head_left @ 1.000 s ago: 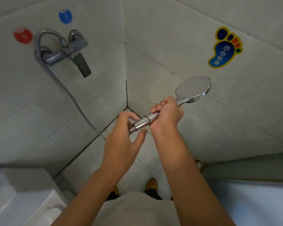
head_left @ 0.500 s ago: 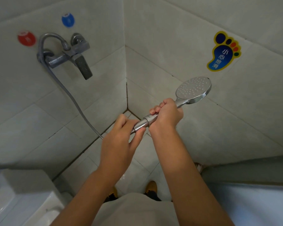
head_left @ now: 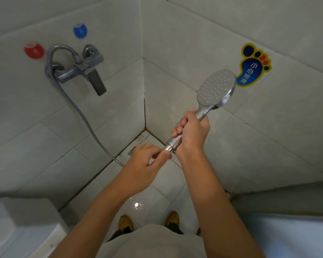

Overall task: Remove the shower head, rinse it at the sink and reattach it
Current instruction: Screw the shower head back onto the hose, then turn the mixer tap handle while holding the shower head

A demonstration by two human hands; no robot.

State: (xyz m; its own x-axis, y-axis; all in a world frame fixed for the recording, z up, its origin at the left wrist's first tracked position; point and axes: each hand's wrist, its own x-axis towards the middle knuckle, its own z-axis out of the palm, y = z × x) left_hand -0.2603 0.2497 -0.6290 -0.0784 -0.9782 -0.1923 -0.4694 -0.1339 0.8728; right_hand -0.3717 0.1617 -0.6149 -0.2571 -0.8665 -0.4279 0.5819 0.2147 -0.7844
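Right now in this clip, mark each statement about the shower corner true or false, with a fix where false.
1. The right hand grips the shower head by its handle. True.
2. The spray face is turned toward the floor. False: it points up toward the camera.
3. The left hand pinches the connector nut at the bottom of the handle. True.
4. The hose hangs from a ceiling bracket. False: it loops from the wall faucet down toward the floor.
5. The foot-shaped sticker is on the floor. False: it is on the right wall.
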